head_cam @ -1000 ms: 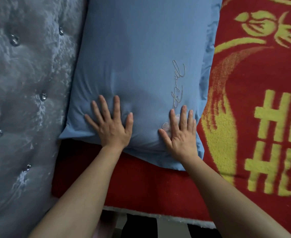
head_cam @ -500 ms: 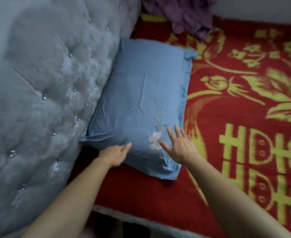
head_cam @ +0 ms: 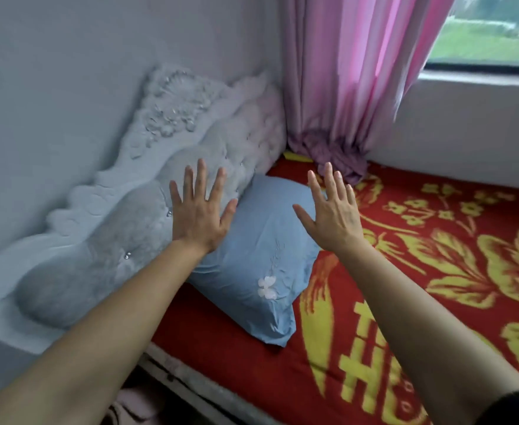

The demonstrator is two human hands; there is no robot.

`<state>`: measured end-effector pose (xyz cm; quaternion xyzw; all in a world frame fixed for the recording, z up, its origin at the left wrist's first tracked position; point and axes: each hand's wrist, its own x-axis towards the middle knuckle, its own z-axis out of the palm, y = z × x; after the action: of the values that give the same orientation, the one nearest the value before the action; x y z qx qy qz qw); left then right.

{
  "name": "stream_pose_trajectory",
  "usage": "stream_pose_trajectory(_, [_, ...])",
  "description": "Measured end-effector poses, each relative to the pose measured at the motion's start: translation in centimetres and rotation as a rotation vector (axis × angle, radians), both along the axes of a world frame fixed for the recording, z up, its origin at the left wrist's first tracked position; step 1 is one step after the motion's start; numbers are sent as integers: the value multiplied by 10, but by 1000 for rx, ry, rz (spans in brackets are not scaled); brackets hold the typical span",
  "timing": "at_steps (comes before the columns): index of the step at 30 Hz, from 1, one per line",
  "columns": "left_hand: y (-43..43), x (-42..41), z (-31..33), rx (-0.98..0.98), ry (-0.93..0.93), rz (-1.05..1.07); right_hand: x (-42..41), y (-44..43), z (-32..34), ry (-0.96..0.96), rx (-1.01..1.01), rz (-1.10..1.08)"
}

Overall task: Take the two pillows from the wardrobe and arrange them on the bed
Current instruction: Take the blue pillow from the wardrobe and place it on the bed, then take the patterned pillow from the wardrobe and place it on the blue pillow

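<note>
Here, a blue pillow [head_cam: 253,250] lies on a bed [head_cam: 436,271] covered by a red blanket [head_cam: 454,326] patterned with yellow flowers and characters, its long side leaning against a pale tufted headboard [head_cam: 135,228]. A small white bow [head_cam: 266,287] and a line of embroidery mark the pillow's near end. Both of the person's bare arms reach forward over it. The left hand [head_cam: 200,214] is raised flat with its fingers spread, gripping nothing, and appears in front of the headboard and the pillow's left edge; whether it touches either cannot be told. The right hand [head_cam: 333,214] is likewise splayed and empty, held above the pillow's right side, near the blanket's edge of flowers. Only one pillow is in view. At the head of the bed, a pink curtain [head_cam: 350,87] hangs in the corner, its hem bunched on the blanket just beyond the pillow's far end. A window [head_cam: 491,32] sits to the curtain's right, showing green outside. A dark sleeve [head_cam: 515,409] edge shows at the right forearm, bottom corner.
</note>
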<state>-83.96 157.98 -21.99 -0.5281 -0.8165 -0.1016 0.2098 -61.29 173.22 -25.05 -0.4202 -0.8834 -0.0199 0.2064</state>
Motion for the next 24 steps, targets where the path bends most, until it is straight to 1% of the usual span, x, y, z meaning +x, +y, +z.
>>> stream_pose_trajectory(4, [-34, 23, 59, 57, 22, 29, 30, -21, 64, 56, 138, 20])
stream_pose_trajectory(9, [-80, 57, 113, 233, 55, -34, 72, -68, 126, 124, 211, -44])
stream_pose_trajectory(11, [-100, 70, 116, 295, 63, -64, 85, -95, 137, 126, 237, -53])
stream_pose_trajectory(14, [-131, 97, 104, 355, 27, -88, 106, -137, 139, 64, 286, -34])
stream_pose_trajectory(17, [-164, 127, 93, 341, -4, -109, 128, -174, 135, 31, 289, -22])
stream_pose_trajectory(20, [-197, 147, 99, 309, 33, -116, 150, -200, 136, 25, 310, 8])
stream_pose_trajectory(24, [-251, 167, 112, 331, 83, -47, 162, -225, 145, 69, 301, 41])
